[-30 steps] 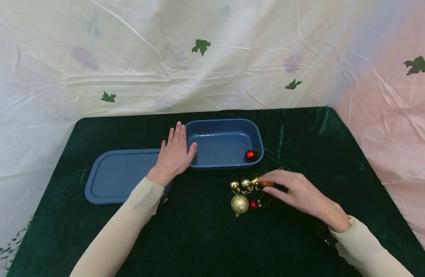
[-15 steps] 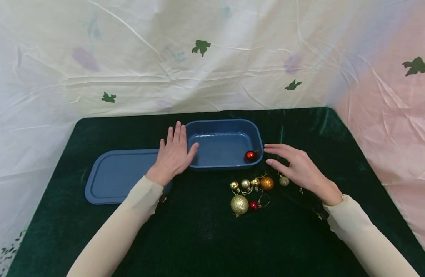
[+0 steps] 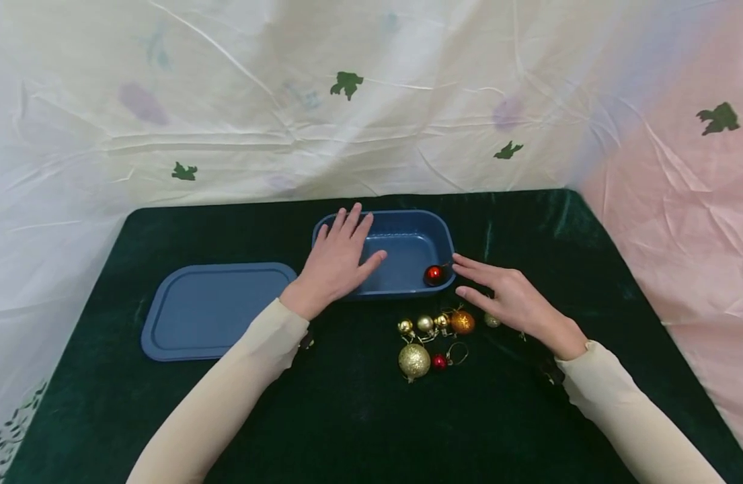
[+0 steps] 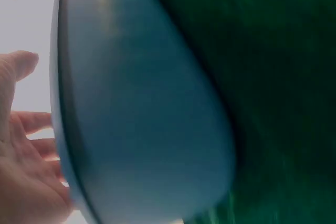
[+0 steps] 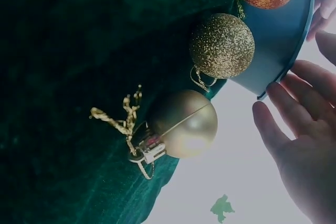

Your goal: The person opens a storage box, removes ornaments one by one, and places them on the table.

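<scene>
A blue rectangular box [image 3: 401, 259] stands uncovered at the back of the table, with a shiny red Christmas ornament [image 3: 434, 274] in its front right corner. Over the box's left end, my left hand [image 3: 335, 265] is spread with straight fingers. My right hand [image 3: 513, 296] reaches to the box's right side, straight fingertips right at the rim and nothing held. Just in front of the box lie an orange glitter ornament [image 3: 463, 322], a large gold glitter ball [image 3: 414, 361], a small red ornament [image 3: 440, 361] and several small gold ones. The right wrist view shows a smooth gold ornament [image 5: 185, 124] close up.
A flat blue lid [image 3: 216, 312] lies on the table left of the box. Dark green velvet cloth [image 3: 359, 417] covers the table. White fabric [image 3: 238, 134] with green leaf-like patches hangs behind, and pinkish fabric [image 3: 698, 222] hangs at the right.
My right hand has left the orange ornament and moved up to the box's right rim. My left hand has shifted right, from beside the box to over its left end.
</scene>
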A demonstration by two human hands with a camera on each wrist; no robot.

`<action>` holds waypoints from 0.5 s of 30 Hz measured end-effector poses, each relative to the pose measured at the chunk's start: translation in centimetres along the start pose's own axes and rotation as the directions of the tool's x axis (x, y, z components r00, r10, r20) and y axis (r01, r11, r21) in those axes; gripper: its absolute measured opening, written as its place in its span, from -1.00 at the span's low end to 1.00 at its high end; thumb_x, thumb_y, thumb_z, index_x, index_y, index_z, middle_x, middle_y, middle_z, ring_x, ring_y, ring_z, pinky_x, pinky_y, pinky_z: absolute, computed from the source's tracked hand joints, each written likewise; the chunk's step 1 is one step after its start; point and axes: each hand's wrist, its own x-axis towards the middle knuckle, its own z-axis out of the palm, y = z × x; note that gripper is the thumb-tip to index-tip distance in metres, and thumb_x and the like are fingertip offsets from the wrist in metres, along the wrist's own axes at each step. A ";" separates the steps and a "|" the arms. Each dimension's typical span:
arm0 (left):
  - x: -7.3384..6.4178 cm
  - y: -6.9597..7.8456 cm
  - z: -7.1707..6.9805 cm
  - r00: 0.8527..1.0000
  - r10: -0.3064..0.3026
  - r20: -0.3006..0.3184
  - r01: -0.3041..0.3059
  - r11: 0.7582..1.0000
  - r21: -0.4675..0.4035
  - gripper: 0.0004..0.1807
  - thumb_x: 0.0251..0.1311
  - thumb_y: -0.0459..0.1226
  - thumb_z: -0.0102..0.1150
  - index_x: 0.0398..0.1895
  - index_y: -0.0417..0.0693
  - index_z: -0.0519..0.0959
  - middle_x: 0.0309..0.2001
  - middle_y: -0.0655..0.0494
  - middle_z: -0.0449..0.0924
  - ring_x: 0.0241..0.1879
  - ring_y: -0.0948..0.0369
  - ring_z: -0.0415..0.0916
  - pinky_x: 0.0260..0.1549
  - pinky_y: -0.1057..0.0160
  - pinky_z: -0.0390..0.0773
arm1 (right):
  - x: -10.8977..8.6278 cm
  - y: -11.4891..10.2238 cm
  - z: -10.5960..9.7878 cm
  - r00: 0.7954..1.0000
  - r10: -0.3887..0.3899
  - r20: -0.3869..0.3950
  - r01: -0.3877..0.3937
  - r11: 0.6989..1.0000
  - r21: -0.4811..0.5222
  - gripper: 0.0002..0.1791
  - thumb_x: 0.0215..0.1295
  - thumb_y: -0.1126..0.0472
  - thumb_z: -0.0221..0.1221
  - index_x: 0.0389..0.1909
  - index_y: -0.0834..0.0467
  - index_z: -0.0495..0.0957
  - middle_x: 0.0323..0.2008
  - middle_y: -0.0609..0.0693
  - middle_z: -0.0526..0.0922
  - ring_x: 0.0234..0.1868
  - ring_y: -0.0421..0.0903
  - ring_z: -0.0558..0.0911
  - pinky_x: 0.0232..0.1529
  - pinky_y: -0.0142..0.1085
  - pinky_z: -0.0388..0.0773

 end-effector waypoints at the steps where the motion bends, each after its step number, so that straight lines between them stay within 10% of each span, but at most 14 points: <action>1: 0.3 0.3 0.2 1.000 0.030 0.006 -0.030 0.999 -0.033 -0.16 0.54 0.20 -0.09 0.66 -0.07 0.09 0.67 -0.09 -0.15 0.63 -0.10 -0.16 0.50 -0.24 0.02 | 0.0 0.0 0.0 1.000 -0.003 0.001 0.003 1.000 0.004 -0.48 0.56 0.09 0.18 0.42 0.22 0.48 0.49 0.12 0.38 0.23 0.10 0.64 0.08 0.04 0.63; 7: 1.9 2.3 1.6 0.988 0.139 0.060 -0.120 0.963 -0.243 -0.25 0.51 0.11 0.07 0.62 -0.02 0.22 0.63 -0.06 0.07 0.58 -0.05 0.08 0.49 -0.09 0.17 | -0.1 0.3 0.0 1.000 -0.006 0.010 0.006 1.000 0.023 -0.48 0.57 0.08 0.16 0.43 0.20 0.47 0.50 0.11 0.37 -0.02 -0.05 0.73 -0.12 -0.05 0.67; 15: 3.9 3.9 2.8 0.979 0.160 0.128 -0.089 0.896 -0.435 -0.30 0.45 0.04 0.19 0.54 -0.05 0.34 0.52 -0.07 0.32 0.49 -0.01 0.26 0.45 -0.05 0.25 | -0.2 0.4 -0.2 1.000 -0.020 0.010 0.020 0.999 0.036 -0.48 0.56 0.09 0.17 0.42 0.22 0.47 0.49 0.11 0.37 -0.04 -0.07 0.72 -0.20 -0.09 0.66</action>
